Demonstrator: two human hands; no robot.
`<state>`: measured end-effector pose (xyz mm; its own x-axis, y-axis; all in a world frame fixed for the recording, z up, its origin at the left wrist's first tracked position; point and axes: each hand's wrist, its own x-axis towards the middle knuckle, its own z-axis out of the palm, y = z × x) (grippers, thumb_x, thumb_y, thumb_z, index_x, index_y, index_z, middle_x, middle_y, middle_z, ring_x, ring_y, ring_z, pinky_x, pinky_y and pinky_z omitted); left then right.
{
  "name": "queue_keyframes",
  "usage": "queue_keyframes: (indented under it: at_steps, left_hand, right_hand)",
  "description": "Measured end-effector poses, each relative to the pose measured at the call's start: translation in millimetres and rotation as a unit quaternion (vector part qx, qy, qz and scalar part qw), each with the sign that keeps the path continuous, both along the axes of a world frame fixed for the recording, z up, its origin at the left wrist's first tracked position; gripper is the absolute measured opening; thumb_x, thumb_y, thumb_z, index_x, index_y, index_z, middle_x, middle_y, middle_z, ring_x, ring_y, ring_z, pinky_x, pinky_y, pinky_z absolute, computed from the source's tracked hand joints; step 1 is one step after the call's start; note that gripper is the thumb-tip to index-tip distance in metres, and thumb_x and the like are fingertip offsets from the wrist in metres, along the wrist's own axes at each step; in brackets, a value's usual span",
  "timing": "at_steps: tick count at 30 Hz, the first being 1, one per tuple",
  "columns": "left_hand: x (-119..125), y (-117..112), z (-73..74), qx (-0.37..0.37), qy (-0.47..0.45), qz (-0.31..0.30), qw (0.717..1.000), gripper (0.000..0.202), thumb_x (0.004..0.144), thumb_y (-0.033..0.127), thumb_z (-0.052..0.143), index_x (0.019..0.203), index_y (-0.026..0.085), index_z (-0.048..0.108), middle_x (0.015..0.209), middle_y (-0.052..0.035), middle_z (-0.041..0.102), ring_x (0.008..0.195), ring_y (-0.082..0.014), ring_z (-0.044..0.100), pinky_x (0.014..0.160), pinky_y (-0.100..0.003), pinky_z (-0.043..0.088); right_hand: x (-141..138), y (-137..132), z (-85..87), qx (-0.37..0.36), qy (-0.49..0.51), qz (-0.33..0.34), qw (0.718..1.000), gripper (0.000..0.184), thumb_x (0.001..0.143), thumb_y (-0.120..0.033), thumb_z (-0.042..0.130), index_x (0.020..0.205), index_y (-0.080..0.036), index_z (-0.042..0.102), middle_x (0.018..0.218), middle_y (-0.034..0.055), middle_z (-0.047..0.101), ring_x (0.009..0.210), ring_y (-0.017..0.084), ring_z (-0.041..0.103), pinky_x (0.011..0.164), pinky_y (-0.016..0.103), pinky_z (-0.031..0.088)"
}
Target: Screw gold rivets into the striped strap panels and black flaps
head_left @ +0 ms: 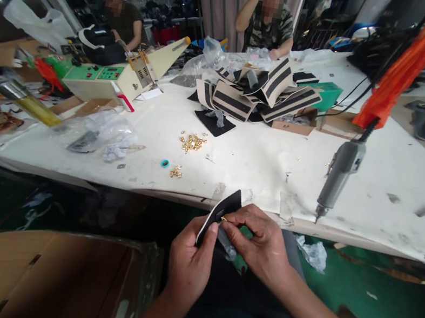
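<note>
I have the left hand (190,258) pinching the black panel (233,203) at its one o'clock, long axis likewise; from four o'clock, the right hand (264,240) pinches a gold fitting (223,219) (panel contact unclear).

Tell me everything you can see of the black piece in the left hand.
The black piece is a thin, leather-looking panel with a pale edge. It tilts up near the white table, its lower part pinched by the left hand; the right hand holds a small gold fitting at its face.
</note>
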<state>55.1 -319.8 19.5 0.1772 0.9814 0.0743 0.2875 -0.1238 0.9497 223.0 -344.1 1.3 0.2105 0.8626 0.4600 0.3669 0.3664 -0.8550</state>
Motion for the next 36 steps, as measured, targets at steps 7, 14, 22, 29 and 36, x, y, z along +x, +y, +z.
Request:
queue_keyframes:
  at_steps: [7, 14, 22, 29, 36]
  left_hand:
    - [12, -9, 9.9, 0.055, 0.027, -0.034, 0.998, 0.025, 0.101, 0.038, 0.066, 0.112, 0.022, 0.082, 0.106, -0.0062, 0.081, 0.089, -0.0217, 0.073, 0.084, -0.028, 0.054]
    - [17, -14, 14.5, 0.042, 0.024, -0.040, 0.998, 0.025, 0.098, 0.041, 0.070, 0.108, 0.022, 0.083, 0.103, -0.0056, 0.081, 0.092, -0.0229, 0.073, 0.087, -0.029, 0.055]
    - [20, -13, 7.1, -0.096, -0.034, 0.013, 0.995, 0.043, 0.090, 0.055, 0.077, 0.105, 0.016, 0.085, 0.088, -0.0056, 0.081, 0.088, -0.0253, 0.073, 0.078, -0.029, 0.057]
    - [19, -12, 3.8, -0.110, -0.062, 0.008, 0.992, 0.040, 0.087, 0.051, 0.082, 0.105, 0.016, 0.084, 0.098, -0.0073, 0.084, 0.094, -0.0252, 0.076, 0.085, -0.030, 0.059]
    - [17, -15, 6.5, -0.124, -0.055, -0.009, 0.991, 0.042, 0.089, 0.052, 0.079, 0.107, 0.014, 0.085, 0.087, -0.0058, 0.082, 0.090, -0.0253, 0.074, 0.077, -0.028, 0.058]
  right_hand:
    - [12, -16, 6.6, 0.018, -0.027, -0.033, 0.999, 0.007, 0.099, -0.024, 0.072, 0.097, -0.024, 0.079, 0.087, 0.0043, 0.074, 0.078, 0.018, 0.070, 0.071, 0.032, 0.055]
    - [16, -21, 18.7, 0.041, -0.042, -0.036, 0.998, 0.010, 0.100, -0.021, 0.069, 0.098, -0.023, 0.079, 0.085, 0.0037, 0.073, 0.076, 0.017, 0.068, 0.070, 0.032, 0.053]
    - [13, -23, 17.6, -0.029, 0.071, -0.020, 0.997, 0.010, 0.099, -0.026, 0.074, 0.091, -0.023, 0.078, 0.086, 0.0028, 0.073, 0.078, 0.018, 0.069, 0.070, 0.029, 0.055]
    - [11, -26, 14.2, -0.026, 0.063, -0.031, 0.997, 0.006, 0.096, -0.022, 0.075, 0.091, -0.023, 0.078, 0.087, 0.0024, 0.074, 0.079, 0.017, 0.070, 0.071, 0.029, 0.054]
    - [24, -29, 24.9, -0.058, 0.001, 0.003, 0.998, 0.009, 0.093, -0.017, 0.072, 0.086, -0.023, 0.075, 0.083, 0.0005, 0.072, 0.075, 0.016, 0.068, 0.070, 0.028, 0.051]
